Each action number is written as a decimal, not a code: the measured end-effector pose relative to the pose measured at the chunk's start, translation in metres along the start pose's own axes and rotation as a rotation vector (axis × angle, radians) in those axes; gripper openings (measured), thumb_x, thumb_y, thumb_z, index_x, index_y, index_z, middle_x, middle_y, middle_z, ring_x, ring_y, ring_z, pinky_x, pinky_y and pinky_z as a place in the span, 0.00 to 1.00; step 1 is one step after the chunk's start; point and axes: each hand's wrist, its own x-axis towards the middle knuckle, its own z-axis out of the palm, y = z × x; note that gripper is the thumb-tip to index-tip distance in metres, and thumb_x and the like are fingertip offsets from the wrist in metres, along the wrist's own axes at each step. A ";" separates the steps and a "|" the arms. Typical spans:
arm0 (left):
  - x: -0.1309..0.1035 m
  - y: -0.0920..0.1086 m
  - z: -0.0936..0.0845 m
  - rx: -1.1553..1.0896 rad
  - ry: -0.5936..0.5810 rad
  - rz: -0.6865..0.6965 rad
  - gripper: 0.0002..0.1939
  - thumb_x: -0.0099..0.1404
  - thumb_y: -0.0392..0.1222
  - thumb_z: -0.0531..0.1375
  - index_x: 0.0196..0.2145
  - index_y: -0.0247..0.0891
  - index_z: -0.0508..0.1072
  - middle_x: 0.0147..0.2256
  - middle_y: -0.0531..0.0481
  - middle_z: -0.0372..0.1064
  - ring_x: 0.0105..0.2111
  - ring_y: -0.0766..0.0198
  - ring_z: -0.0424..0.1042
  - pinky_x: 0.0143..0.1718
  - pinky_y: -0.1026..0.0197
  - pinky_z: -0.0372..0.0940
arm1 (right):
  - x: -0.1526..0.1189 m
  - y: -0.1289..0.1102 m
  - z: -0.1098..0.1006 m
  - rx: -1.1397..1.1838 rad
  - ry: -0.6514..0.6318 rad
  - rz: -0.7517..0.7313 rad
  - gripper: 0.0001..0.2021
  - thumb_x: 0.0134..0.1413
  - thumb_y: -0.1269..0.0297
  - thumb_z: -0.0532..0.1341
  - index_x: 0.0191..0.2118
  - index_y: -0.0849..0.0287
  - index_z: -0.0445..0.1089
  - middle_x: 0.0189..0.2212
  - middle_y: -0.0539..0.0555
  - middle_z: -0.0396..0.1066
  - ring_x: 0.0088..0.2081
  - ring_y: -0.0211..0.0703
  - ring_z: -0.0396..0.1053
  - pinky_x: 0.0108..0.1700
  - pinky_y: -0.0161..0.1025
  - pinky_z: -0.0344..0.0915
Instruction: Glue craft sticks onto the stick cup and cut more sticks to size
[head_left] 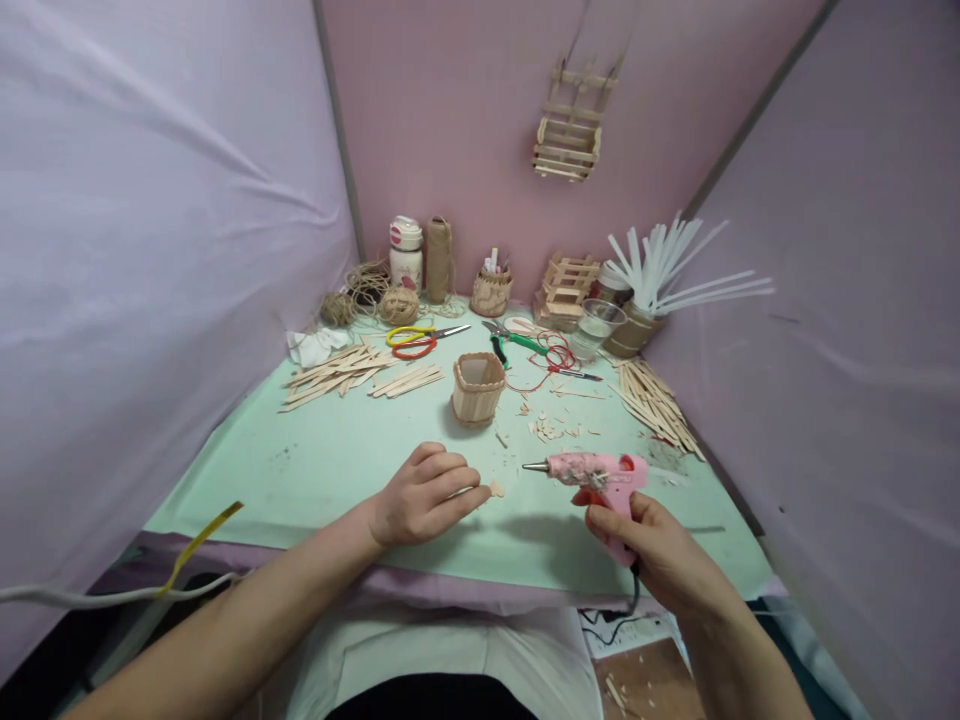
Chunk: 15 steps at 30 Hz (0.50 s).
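Note:
My right hand [637, 540] is wrapped round the handle of a pink hot glue gun [596, 470], with fingers at its orange trigger. The gun's metal nozzle points left, over the table. My left hand [431, 495] is closed just left of the nozzle, with a small pale wooden piece [496, 489] pinched at the fingertips. Nozzle and piece are apart. Beyond both hands stands a small box made of wooden sticks [477, 392], upright, with a trimmed rim and base. Small wood scraps [551, 428] lie to the right of the box.
Craft sticks lie in piles at left [341, 375] and right [660, 405]. Scissors [424, 338], green-handled pruners [517, 338] and red cord [555, 350] lie behind the box. Twine [399, 304], a bottle [406, 260], a plastic cup [596, 325] and glue sticks [664, 265] line the back.

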 end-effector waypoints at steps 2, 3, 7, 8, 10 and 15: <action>-0.001 0.000 0.001 0.014 -0.002 0.008 0.08 0.64 0.33 0.57 0.40 0.42 0.72 0.31 0.52 0.74 0.34 0.65 0.69 0.39 0.59 0.59 | 0.001 -0.005 0.001 -0.075 -0.023 -0.003 0.22 0.37 0.49 0.69 0.35 0.63 0.75 0.22 0.49 0.66 0.23 0.37 0.57 0.25 0.34 0.52; -0.001 0.000 0.001 0.014 -0.002 0.010 0.08 0.64 0.33 0.57 0.40 0.41 0.72 0.31 0.52 0.74 0.34 0.65 0.69 0.39 0.59 0.59 | 0.001 -0.008 0.001 -0.108 -0.039 -0.004 0.22 0.36 0.49 0.69 0.33 0.63 0.75 0.22 0.50 0.66 0.23 0.37 0.58 0.25 0.34 0.53; -0.004 -0.002 0.003 -0.024 -0.030 -0.013 0.10 0.65 0.34 0.57 0.43 0.43 0.72 0.32 0.52 0.75 0.35 0.65 0.69 0.38 0.59 0.59 | 0.005 -0.017 0.005 -0.229 -0.099 -0.003 0.20 0.36 0.46 0.68 0.26 0.61 0.71 0.19 0.48 0.64 0.21 0.36 0.55 0.25 0.34 0.51; -0.005 -0.002 0.004 -0.029 -0.040 -0.020 0.11 0.65 0.34 0.57 0.44 0.44 0.71 0.32 0.52 0.75 0.35 0.65 0.69 0.38 0.59 0.59 | 0.006 -0.019 0.004 -0.258 -0.105 -0.010 0.20 0.37 0.46 0.67 0.26 0.60 0.71 0.19 0.48 0.63 0.21 0.36 0.55 0.25 0.34 0.51; -0.007 -0.003 0.004 -0.023 -0.052 -0.023 0.11 0.65 0.34 0.57 0.44 0.45 0.71 0.33 0.52 0.75 0.35 0.65 0.70 0.39 0.59 0.60 | 0.008 -0.019 0.003 -0.296 -0.109 -0.022 0.21 0.40 0.44 0.65 0.28 0.60 0.71 0.20 0.48 0.63 0.22 0.37 0.55 0.25 0.35 0.51; -0.008 -0.005 0.005 -0.016 -0.029 -0.013 0.12 0.63 0.34 0.59 0.44 0.44 0.72 0.33 0.52 0.74 0.36 0.65 0.70 0.39 0.59 0.60 | 0.008 -0.019 -0.001 -0.258 -0.116 -0.033 0.24 0.52 0.42 0.58 0.25 0.61 0.71 0.21 0.49 0.63 0.25 0.38 0.58 0.28 0.35 0.54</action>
